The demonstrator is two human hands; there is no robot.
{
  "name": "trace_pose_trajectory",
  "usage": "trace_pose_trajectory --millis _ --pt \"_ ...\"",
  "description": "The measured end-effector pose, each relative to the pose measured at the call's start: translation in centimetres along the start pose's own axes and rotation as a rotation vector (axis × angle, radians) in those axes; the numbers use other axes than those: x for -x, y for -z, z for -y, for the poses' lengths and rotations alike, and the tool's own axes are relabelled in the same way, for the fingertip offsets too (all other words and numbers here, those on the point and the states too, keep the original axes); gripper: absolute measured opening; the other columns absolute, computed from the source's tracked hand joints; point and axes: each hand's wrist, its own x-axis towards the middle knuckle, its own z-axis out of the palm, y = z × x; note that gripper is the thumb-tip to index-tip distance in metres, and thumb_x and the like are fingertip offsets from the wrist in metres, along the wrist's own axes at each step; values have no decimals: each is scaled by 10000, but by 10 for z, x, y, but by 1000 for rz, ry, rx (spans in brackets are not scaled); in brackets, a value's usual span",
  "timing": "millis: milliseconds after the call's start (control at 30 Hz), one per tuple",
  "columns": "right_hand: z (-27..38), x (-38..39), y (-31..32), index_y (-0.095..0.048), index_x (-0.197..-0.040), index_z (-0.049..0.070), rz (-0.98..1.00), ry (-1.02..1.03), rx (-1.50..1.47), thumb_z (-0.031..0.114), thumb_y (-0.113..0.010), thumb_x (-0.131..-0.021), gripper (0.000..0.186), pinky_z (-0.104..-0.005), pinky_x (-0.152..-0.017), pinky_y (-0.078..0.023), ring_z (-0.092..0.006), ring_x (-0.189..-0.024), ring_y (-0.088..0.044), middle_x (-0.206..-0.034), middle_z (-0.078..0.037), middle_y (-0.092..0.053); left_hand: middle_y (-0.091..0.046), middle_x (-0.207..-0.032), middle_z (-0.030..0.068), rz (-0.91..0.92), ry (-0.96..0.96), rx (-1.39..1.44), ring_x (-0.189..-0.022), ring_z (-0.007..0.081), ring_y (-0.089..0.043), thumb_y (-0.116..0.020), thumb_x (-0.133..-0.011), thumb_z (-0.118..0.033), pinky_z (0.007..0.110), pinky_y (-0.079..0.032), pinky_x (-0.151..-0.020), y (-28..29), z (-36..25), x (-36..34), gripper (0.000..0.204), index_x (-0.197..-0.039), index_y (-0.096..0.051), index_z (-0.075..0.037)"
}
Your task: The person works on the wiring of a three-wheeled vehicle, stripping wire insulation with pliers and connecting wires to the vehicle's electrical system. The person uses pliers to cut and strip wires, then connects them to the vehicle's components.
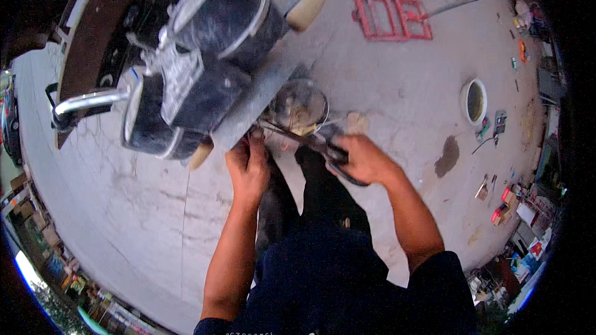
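My right hand (360, 158) is closed round the dark handles of a large pair of scissors (318, 145). The long blades point left, toward my other hand. My left hand (249, 164) is closed, thumb and fingers pinched together by the blade tips; what it holds, if anything, is too small to make out. Just beyond the blades, a round wire-rimmed container (300, 100) stands on the floor with tan bits in it. Left of that rises a big dark machine (214, 43) with rounded drum-like housings and a light metal bracket, right beside my left hand.
A bent metal tube (93, 102) juts from the machine's left side. Farther off lies a red metal frame (394, 17) with a long bar. To the right stand a white bucket (474, 100) of dark liquid and, below it, a dark stain (447, 156). Clutter lines both edges.
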Motion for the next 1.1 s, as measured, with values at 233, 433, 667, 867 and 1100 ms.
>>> trace_pose_trajectory --millis 233,433,667,867,1100 --pt "-16 43 -21 -596 -786 -14 -241 -343 -124 306 -745 -767 354 -371 -555 -420 -242 -578 -490 -607 -153 -536 -566 -814 17 -44 -78 -143 -735 93 -483 -524 -973 -127 249 -423 -677 -8 -3 -1 169 -942 -580 30" --pt "-4 31 -17 -591 -855 -17 -515 -264 -187 250 -732 -772 313 -381 -593 -437 -271 -610 -518 -676 -157 -571 -550 -763 5 -83 -63 -221 -669 71 -462 -550 -961 -128 227 -409 -615 -6 6 8 144 -906 -583 1" --pt "71 50 61 -579 -983 -15 -495 34 -45 102 -722 -754 294 -408 -689 -473 -356 -770 -601 -873 -173 -606 -620 -822 43 -89 -241 -215 -758 140 -552 -523 -955 -90 306 -464 -688 -12 10 6 130 -968 -572 30" --pt "140 48 117 -613 -999 -1 -502 135 186 108 -733 -728 315 -392 -630 -481 -337 -692 -607 -817 -154 -605 -630 -847 207 -103 -257 -436 -753 291 -636 -572 -892 -116 374 -490 -694 -5 18 5 178 -1015 -588 11" --pt "242 27 162 -609 -1092 23 -401 267 788 169 -756 -700 443 -416 -692 -504 -353 -821 -633 -919 -153 -635 -618 -975 263 -51 -212 -474 -847 456 -607 -596 -818 -105 513 -486 -742 2 19 8 282 -1081 -546 -15"
